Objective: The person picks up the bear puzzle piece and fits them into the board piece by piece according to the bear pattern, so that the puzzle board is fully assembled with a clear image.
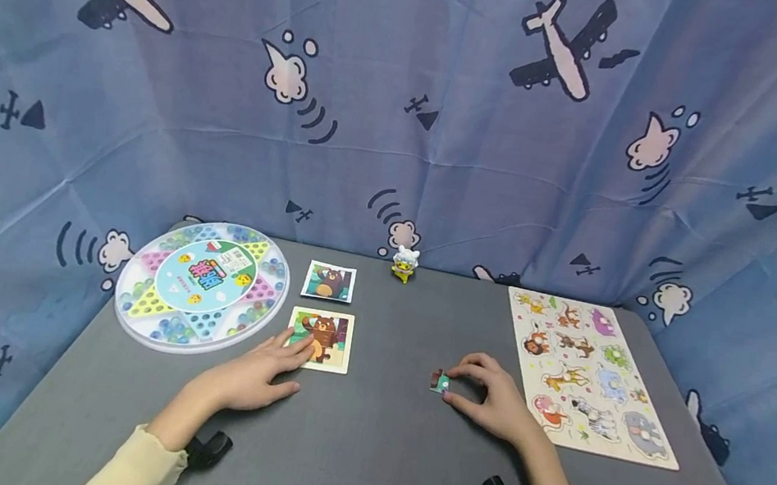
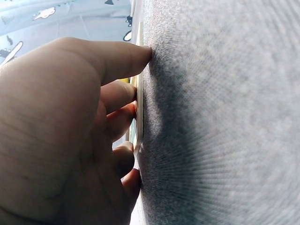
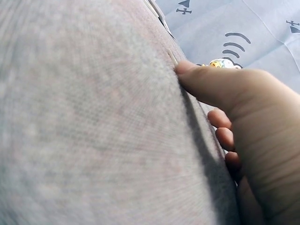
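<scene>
A small square bear puzzle (image 1: 336, 338) in a pale wooden frame lies on the grey table left of centre. My left hand (image 1: 256, 376) rests its fingertips on the puzzle's left side, with the thumb spread toward the table. In the left wrist view the fingers (image 2: 123, 96) lie at the thin edge of the board. Farther right, my right hand (image 1: 491, 399) pinches a small green and brown puzzle piece (image 1: 438, 381) between thumb and fingers, low at the tabletop. In the right wrist view the thumb (image 3: 206, 82) hides most of the piece.
Behind the puzzle lies a matching bear picture card (image 1: 328, 281). A round marble game board (image 1: 146, 324) sits at the left, an animal peg puzzle (image 1: 592, 387) at the right. A small yellow and white figurine (image 1: 404, 264) stands at the back, before a blue curtain (image 1: 401, 153).
</scene>
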Motion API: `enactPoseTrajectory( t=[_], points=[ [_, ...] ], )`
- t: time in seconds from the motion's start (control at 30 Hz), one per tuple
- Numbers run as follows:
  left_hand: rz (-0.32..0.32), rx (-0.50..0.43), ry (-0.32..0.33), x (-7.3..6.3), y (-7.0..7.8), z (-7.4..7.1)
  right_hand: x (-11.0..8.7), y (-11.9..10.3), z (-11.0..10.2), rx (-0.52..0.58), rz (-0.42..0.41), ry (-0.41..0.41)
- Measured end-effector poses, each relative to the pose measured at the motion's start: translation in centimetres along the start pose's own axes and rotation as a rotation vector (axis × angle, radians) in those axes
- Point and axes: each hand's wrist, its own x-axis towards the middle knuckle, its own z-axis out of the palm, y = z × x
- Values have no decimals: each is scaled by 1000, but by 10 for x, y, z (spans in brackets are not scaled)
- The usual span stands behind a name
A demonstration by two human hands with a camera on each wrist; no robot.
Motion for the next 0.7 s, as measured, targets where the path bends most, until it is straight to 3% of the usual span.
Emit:
enactPoseTrajectory(
  t=[0.7],
  points=[
    [9,-6,15,-1,-2,2,-1,-2,4,-39,-53,17]
  ],
)
